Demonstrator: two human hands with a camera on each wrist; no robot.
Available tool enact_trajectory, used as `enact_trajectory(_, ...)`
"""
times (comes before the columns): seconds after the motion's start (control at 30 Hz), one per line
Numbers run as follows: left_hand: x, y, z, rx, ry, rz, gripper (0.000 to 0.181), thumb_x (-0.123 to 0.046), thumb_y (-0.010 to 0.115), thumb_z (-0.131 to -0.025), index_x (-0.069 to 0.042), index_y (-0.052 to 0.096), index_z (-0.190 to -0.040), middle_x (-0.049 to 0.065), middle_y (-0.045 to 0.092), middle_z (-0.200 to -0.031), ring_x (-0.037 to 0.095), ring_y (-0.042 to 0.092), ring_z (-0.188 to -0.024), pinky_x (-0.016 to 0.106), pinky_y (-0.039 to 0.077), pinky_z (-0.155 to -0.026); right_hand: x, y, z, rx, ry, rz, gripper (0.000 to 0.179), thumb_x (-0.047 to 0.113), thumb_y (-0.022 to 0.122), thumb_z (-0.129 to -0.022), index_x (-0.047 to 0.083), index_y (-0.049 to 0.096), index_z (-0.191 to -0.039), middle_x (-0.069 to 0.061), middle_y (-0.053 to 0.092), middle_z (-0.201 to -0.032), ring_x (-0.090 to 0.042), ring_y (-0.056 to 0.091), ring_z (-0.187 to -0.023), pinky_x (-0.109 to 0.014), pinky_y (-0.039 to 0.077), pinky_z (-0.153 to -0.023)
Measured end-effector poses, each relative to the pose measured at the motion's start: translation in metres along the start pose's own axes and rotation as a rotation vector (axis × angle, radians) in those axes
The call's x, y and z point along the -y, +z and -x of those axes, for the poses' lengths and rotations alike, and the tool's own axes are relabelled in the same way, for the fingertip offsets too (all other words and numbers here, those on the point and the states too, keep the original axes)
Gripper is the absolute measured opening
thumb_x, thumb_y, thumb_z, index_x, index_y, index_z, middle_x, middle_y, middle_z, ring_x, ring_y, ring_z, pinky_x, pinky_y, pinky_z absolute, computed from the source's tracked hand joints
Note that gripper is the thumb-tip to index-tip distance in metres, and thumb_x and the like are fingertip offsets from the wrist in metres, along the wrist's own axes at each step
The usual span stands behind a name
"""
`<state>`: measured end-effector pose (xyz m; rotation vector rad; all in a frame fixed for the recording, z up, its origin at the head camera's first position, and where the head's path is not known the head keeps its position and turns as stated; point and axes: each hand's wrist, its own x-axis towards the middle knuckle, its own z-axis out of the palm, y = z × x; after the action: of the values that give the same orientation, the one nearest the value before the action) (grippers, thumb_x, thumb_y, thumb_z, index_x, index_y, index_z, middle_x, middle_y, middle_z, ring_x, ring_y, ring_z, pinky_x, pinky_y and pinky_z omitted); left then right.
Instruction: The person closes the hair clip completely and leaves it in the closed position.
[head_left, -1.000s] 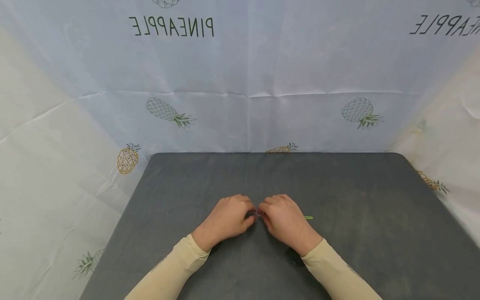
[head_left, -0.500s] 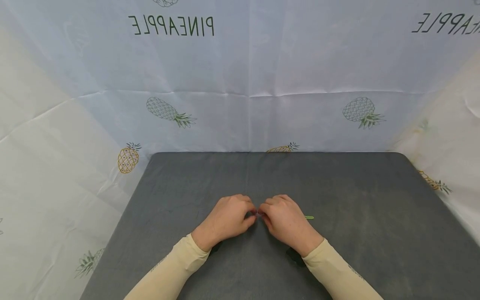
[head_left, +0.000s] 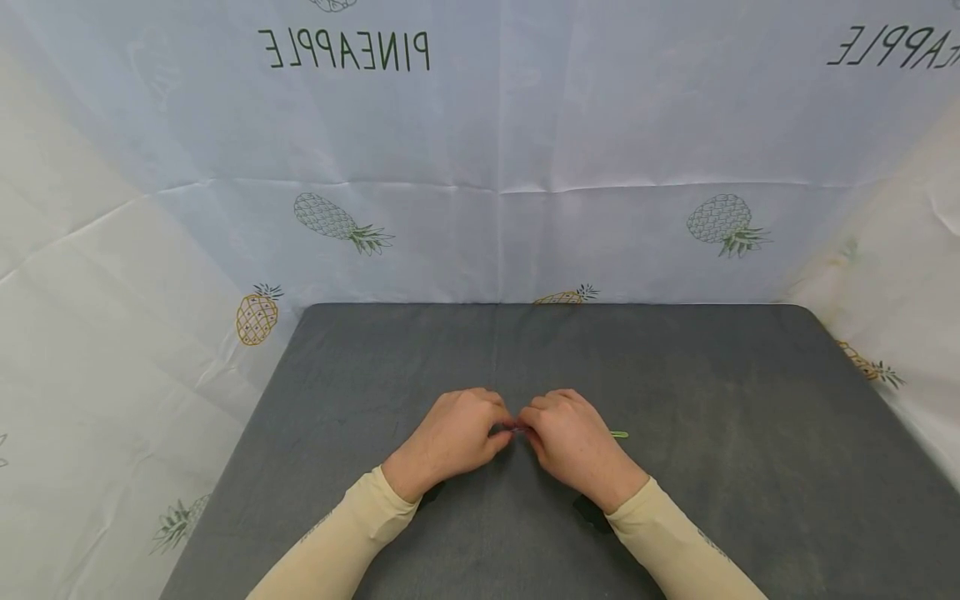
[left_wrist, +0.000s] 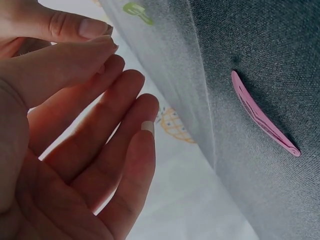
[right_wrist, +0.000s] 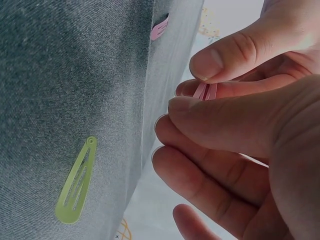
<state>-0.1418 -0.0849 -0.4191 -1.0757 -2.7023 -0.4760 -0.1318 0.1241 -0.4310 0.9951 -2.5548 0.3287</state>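
Observation:
My left hand [head_left: 455, 433] and right hand [head_left: 573, 442] meet at the middle of the dark table in the head view. Between them they pinch a small pink snap hair clip [right_wrist: 206, 92], each hand using thumb and fingertips; much of it is covered by the digits. In the left wrist view the held clip is hidden behind the fingers. Another pink hair clip [left_wrist: 262, 117] lies on the table beside my left hand. A green hair clip [right_wrist: 76, 182] rests on the table by my right hand, its end showing past that hand in the head view.
The grey cloth-covered table [head_left: 712, 375] reaches back to a white curtain [head_left: 600, 125] printed with pineapples. More curtain hangs along the left and right sides. Both forearms wear cream sleeves [head_left: 337, 533].
Both hands stay almost where they were, fingertips together on the pink hair clip. Only a very slight shift of the head view shows.

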Motion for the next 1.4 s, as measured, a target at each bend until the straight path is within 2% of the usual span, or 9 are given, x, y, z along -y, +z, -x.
enact_trajectory(0.23,0.0011,-0.0006,-0.0003,0.02,0.031,0.013,0.006,-0.016,0.085,-0.093,-0.022,0.085,-0.092,-0.007,0.077,-0.091,0.01,0.07,-0.077,0.03,0.059,-0.069,0.0003,-0.0011,0.0001,0.003,-0.018,-0.005,0.027,0.001,0.089,-0.083,0.019,0.071,-0.076,0.007,0.056,-0.066,-0.013,0.061,-0.066,-0.041,0.059,-0.092)
enact_trajectory(0.8,0.0027,-0.0013,0.0007,0.013,0.087,0.005,0.015,-0.014,0.084,-0.092,-0.021,0.081,-0.08,-0.007,0.077,-0.09,0.008,0.067,-0.073,0.027,0.056,-0.066,0.001,-0.0007,0.0006,0.028,-0.034,-0.007,0.026,0.003,0.09,-0.083,0.02,0.072,-0.076,0.008,0.056,-0.067,-0.013,0.059,-0.067,-0.042,0.059,-0.093)
enact_trajectory(1.2,0.0051,-0.0033,0.0004,0.028,0.102,0.001,0.008,-0.016,0.084,-0.094,-0.021,0.085,-0.088,-0.008,0.078,-0.093,0.009,0.069,-0.076,0.027,0.057,-0.068,0.0015,-0.0018,0.0006,0.04,-0.028,-0.003,0.023,0.004,0.089,-0.085,0.021,0.074,-0.079,0.008,0.06,-0.069,-0.013,0.061,-0.07,-0.042,0.058,-0.096)
enact_trajectory(1.4,0.005,-0.0032,0.0006,0.025,0.112,-0.008,0.008,-0.017,0.084,-0.093,-0.021,0.085,-0.087,-0.008,0.078,-0.093,0.009,0.069,-0.076,0.027,0.057,-0.068,0.0017,-0.0014,0.0006,0.04,-0.03,-0.004,0.023,0.004,0.089,-0.086,0.022,0.076,-0.08,0.008,0.061,-0.069,-0.012,0.061,-0.07,-0.041,0.058,-0.096)
